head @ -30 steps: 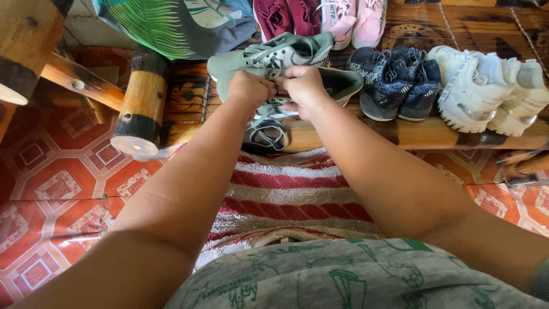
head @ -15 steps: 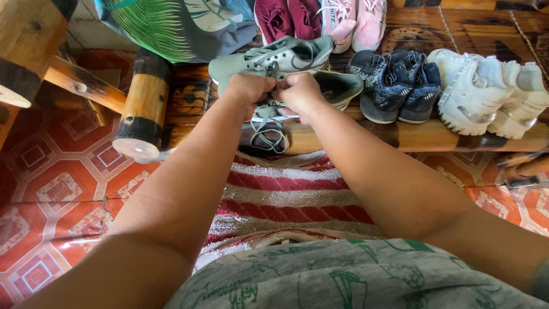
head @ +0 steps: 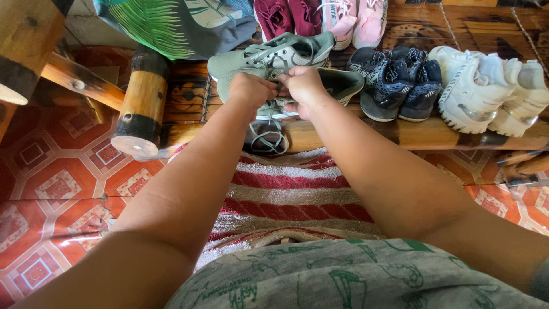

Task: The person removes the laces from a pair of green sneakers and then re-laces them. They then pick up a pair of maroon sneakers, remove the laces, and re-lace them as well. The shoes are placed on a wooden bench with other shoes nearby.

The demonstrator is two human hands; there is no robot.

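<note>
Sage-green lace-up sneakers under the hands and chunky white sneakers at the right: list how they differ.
The sage-green lace-up sneakers are slim and muted; the chunky white sneakers are bulky and bright. The green pair's laces hang loose, with the left hand and right hand on them; nothing touches the white pair. Both sit on the wooden bench.

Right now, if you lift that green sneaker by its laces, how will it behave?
The green sneaker probably lifts easily; it looks like a light fabric trainer. Its laces hang in loose loops below the bench, so they are floppy and the shoe would likely swing and tilt toe-down. With both hands pinching near the eyelets, slipping seems unlikely.
</note>
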